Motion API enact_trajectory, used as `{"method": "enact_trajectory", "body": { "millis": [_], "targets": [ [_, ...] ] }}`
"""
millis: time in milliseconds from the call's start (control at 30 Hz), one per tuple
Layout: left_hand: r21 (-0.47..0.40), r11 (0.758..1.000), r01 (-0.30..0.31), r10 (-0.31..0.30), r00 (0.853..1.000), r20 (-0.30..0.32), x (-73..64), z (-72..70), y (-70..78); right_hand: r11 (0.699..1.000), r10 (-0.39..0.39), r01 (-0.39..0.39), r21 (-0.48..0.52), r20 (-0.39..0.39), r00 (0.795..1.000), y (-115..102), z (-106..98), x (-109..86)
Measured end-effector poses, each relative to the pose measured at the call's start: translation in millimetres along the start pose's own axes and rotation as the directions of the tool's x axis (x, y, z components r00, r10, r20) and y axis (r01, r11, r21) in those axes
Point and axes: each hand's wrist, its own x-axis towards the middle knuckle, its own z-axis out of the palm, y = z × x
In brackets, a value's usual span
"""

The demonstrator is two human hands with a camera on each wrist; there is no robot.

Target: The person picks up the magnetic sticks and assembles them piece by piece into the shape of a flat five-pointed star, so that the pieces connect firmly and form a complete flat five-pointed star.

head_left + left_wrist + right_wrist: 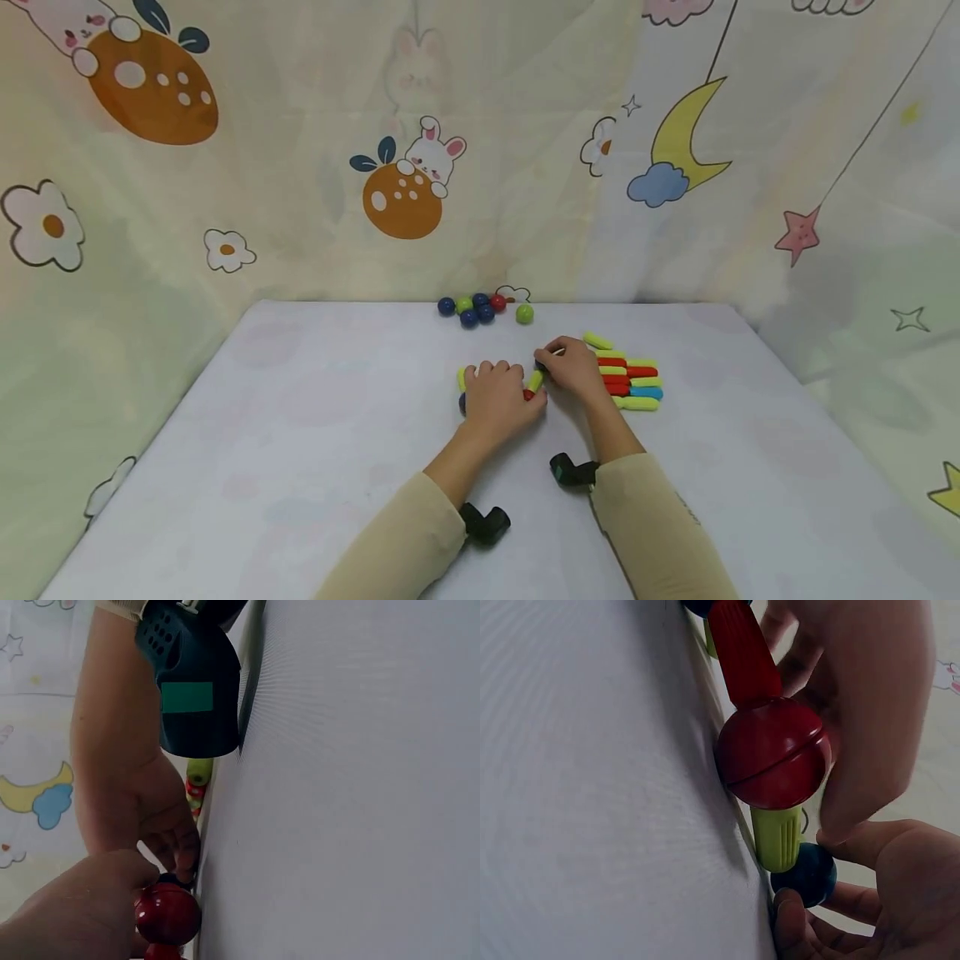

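On the table lies a joined piece of balls and rods, partly hidden under my left hand (497, 402). That hand grips it at the red ball (772, 754), thumb along one side and fingers behind. A red rod (746, 656) and a yellow-green rod (776, 840) are joined to this ball. At the yellow-green rod's far end, a dark blue ball (812, 876) is pinched between the thumb and fingers of my right hand (576, 371). Whether rod and blue ball are fully joined, I cannot tell. Another yellow-green rod (461, 380) shows beyond the left hand.
Right of the hands lie rows of yellow-green, red and blue rods (637, 405), with one loose rod (597, 341) behind. Several dark blue, green and red balls (486, 313) cluster at the table's back edge, beside a patterned cloth. Black wrist cameras (486, 525) hang under both sleeves.
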Motion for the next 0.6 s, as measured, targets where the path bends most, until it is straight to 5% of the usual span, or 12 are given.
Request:
{"method": "enact_trajectory", "body": {
  "millis": [333, 600],
  "targets": [
    [0.062, 0.988, 0.14, -0.142, 0.989, 0.034, 10.3, 11.4, 15.6, 0.999, 0.016, -0.016, 0.036, -0.004, 1.0, 2, 4, 0.1],
    [-0.007, 0.986, 0.164, -0.164, 0.986, 0.008, 7.2, 9.5, 17.3, 0.999, 0.023, -0.023, 0.047, 0.007, 1.0, 4, 2, 0.9]
  ]
}}
